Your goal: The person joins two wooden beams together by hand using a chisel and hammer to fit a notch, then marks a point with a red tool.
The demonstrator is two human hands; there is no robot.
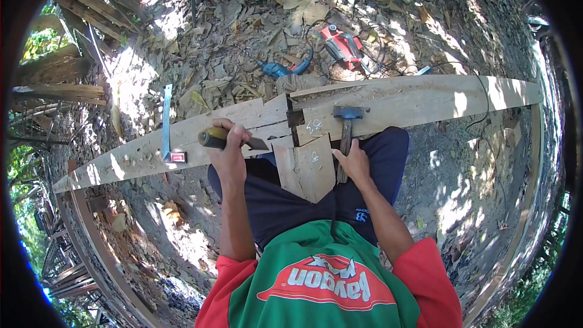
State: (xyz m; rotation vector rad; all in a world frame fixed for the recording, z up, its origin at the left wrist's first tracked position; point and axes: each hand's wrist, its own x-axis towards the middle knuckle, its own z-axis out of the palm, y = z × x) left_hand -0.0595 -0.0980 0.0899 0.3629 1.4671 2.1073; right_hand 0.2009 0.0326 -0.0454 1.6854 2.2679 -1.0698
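My left hand [229,152] grips a chisel [212,138] by its yellow-and-black handle, its flat blade angled right over the long pale board [455,91], left of a dark notch [294,116] in it. My right hand [354,163] is on the wooden handle of a hammer [346,113], whose dark head lies over the board right of the notch. A short wooden piece with pencil marks [306,170] extends from the notch toward my body, between my legs.
A blue drill [278,68] and a red power tool [340,47], with cords, lie on leaf litter beyond the board. A metal square [166,121] rests near a small red box [178,157] on the board's left. Scrap planks [85,0] are piled at upper left.
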